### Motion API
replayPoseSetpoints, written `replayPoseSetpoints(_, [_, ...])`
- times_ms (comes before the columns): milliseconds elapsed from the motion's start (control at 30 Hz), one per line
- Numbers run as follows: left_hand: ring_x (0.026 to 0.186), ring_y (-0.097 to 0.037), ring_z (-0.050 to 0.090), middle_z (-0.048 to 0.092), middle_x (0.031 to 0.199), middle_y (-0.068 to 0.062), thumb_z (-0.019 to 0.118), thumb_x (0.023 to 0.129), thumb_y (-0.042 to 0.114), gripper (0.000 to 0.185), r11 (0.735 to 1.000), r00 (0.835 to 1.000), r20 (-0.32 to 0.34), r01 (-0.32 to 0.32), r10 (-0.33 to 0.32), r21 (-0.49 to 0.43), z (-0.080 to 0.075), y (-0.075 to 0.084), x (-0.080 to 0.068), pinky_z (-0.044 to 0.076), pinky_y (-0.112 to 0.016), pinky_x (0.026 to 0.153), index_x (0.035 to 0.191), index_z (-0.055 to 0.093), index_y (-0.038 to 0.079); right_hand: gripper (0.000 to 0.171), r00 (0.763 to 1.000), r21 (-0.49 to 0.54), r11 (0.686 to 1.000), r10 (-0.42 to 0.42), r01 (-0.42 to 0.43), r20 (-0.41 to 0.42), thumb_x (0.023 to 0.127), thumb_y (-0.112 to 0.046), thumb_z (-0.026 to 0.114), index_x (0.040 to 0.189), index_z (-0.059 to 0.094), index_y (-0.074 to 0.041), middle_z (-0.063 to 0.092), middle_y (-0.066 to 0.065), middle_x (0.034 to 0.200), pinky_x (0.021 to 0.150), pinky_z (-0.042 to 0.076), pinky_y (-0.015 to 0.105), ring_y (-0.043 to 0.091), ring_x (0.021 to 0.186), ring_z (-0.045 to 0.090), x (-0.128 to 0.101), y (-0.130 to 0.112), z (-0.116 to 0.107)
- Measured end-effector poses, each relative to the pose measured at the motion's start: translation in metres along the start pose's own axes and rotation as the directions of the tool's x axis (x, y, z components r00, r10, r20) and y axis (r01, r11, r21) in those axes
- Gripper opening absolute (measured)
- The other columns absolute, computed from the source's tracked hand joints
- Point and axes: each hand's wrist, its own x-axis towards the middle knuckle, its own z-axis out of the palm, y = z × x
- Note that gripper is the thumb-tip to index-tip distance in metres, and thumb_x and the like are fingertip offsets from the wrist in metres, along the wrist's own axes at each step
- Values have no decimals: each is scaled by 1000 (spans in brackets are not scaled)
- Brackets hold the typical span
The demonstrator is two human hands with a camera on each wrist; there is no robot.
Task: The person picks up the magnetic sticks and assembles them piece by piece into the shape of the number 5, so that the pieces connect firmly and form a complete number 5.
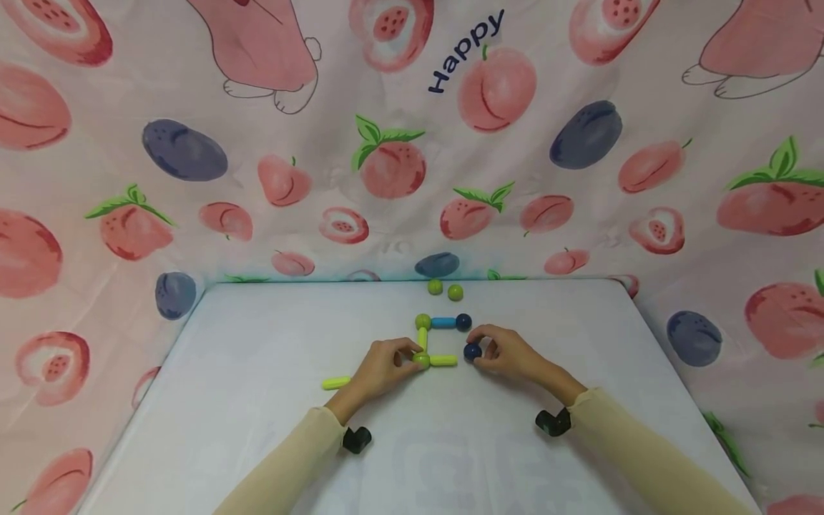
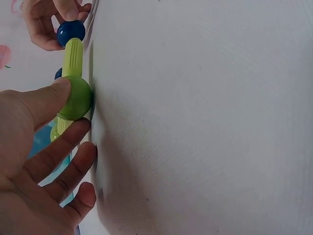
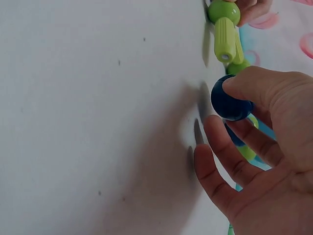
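Between thumb and forefinger, my left hand (image 1: 384, 368) pinches a green ball (image 2: 78, 98) that joins two yellow-green rods. One rod (image 1: 443, 360) points right toward my right hand; the other (image 1: 422, 337) runs away to a second green ball (image 1: 422, 321). From that ball a blue rod (image 1: 443, 322) leads to a dark blue ball (image 1: 463, 322). My right hand (image 1: 510, 352) pinches another dark blue ball (image 3: 232, 98) by thumb and fingertips. A small gap separates this ball from the rod's free end in the head and right wrist views.
Two loose green balls (image 1: 435, 287) lie near the table's back edge. A yellow-green rod (image 1: 336, 383) lies left of my left wrist, partly behind it. The white table (image 1: 257, 322) meets a fruit-printed cloth at the back and sides.
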Motion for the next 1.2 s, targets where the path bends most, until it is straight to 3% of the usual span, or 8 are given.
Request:
replayPoseSetpoints(233, [72,-15,54,75,97,3,80,92,18,23,1000,1000,-7,4,-4,2,-1,2,1,42,-25,63,114,75,16,36,1000,-31,999,10,-10,12,88,-1,78,122,65,-6,67,7,113,70,52,24,10,77,58,2,2,6])
replayPoseSetpoints(700, [72,-13,53,75,97,3,79,92,20,22,1000,1000,-1,9,-9,2,1,2,1,43,-25,63,113,76,16,37,1000,-35,999,-20,21,13,88,0,77,123,67,-5,66,7,115,71,51,25,21,81,60,0,-7,9])
replayPoseSetpoints(1200, [70,-10,52,75,96,3,81,91,22,24,999,999,-37,23,-21,37,7,2,5,42,-26,63,113,76,16,35,999,-48,998,-28,29,24,90,-2,76,123,68,-6,66,4,111,72,52,26,14,81,60,-1,-5,10])
